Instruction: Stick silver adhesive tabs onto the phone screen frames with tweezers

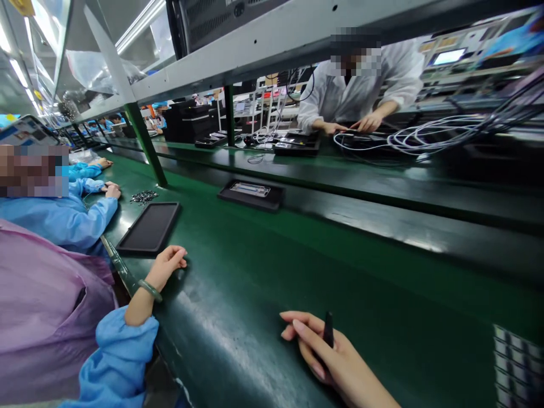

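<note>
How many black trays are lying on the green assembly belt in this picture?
2. One empty tray lies beside a seated worker's blue sleeve. One tray holding a flat device lies further across the green belt. Others may be hidden further along.

Head camera, single view. Mount: worn on the person's head, at the near side of a green conveyor bench (272, 294). Facing: forward across the belt and down, rolled so the bench runs from near right to far left. Closest in frame: right hand (335, 354) with a black tool (328, 330), at the bottom edge; left hand (166, 266), near left. Beside the view: blue-sleeved workers (59, 218), left edge. Across the bench: a co-worker's white coat (361, 90), far right. Farthest: ceiling lights (17, 71), far left. Field: wide, with bowed edges.
</note>
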A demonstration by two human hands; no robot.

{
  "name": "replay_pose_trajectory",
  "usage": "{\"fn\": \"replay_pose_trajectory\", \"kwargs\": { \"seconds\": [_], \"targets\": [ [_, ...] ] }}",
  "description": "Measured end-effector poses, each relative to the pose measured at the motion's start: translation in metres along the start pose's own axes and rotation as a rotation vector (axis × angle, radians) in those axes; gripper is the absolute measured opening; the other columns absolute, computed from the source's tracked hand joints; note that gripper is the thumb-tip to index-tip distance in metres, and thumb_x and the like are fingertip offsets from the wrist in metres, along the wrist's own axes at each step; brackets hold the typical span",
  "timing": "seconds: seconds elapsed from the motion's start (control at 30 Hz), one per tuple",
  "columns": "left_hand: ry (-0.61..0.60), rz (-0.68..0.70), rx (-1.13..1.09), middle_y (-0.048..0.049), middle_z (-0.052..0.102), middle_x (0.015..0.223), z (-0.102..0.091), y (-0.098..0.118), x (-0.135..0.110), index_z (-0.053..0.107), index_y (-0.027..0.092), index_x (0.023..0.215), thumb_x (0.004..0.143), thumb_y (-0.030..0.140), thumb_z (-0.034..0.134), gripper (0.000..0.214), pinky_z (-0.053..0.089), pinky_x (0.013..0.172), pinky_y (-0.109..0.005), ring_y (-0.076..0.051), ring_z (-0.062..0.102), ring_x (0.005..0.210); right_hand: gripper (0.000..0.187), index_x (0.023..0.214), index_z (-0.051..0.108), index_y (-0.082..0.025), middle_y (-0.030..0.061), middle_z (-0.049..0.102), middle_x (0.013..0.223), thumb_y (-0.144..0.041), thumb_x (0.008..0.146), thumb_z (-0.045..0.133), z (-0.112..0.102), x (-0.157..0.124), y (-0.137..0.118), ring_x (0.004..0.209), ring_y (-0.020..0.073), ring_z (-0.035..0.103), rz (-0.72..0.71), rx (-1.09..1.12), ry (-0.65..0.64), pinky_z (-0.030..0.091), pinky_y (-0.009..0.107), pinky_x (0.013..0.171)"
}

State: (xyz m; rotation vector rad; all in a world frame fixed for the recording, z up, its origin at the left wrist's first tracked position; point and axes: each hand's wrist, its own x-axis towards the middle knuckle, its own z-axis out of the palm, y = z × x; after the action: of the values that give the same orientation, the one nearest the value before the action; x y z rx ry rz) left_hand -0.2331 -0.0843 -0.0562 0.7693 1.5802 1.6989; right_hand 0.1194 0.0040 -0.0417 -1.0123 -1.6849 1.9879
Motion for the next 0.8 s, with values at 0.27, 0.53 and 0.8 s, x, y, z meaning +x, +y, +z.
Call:
{"fn": "replay_pose_trajectory", "kwargs": {
  "seconds": [0.27, 0.53, 0.8],
  "targets": [
    [0.025, 0.043, 0.390, -0.0043, 0.059, 0.093, 0.004, -0.009, 0.003, 0.056, 0.012, 0.100, 0.087, 0.031, 0.053, 0.023, 0.051, 0.068, -0.032, -0.014, 0.059, 0.077, 0.046, 0.098, 0.057, -0.014, 0.0027, 0.061, 0.070, -0.055, 0.082, 0.048, 0.001, 0.001, 0.004, 0.041, 0.0051, 0.031, -0.052, -0.025, 0.006, 0.030, 0.026, 0.050],
    [0.063, 0.134, 0.487, -0.0007, 0.061, 0.073, 0.006, -0.007, -0.004, 0.059, 0.016, 0.082, 0.066, 0.057, 0.063, 0.044, 0.049, 0.069, -0.030, -0.015, 0.060, 0.063, 0.022, 0.082, 0.054, -0.013, 0.0044, 0.063, 0.074, -0.030, 0.070, 0.050, 0.009, -0.003, 0.000, 0.037, 0.0023, 0.031, -0.086, 0.049, 0.006, 0.021, 0.021, 0.040],
    [0.062, 0.177, 0.611, -0.0047, 0.064, 0.076, 0.006, -0.007, -0.010, 0.061, 0.017, 0.083, 0.061, 0.060, 0.059, 0.048, 0.050, 0.070, -0.035, -0.020, 0.063, 0.068, 0.020, 0.083, 0.053, -0.014, 0.0036, 0.064, 0.074, -0.028, 0.069, 0.050, 0.013, -0.008, -0.001, 0.037, 0.0024, 0.034, -0.087, 0.070, 0.004, 0.021, 0.019, 0.037]
  ]
}}
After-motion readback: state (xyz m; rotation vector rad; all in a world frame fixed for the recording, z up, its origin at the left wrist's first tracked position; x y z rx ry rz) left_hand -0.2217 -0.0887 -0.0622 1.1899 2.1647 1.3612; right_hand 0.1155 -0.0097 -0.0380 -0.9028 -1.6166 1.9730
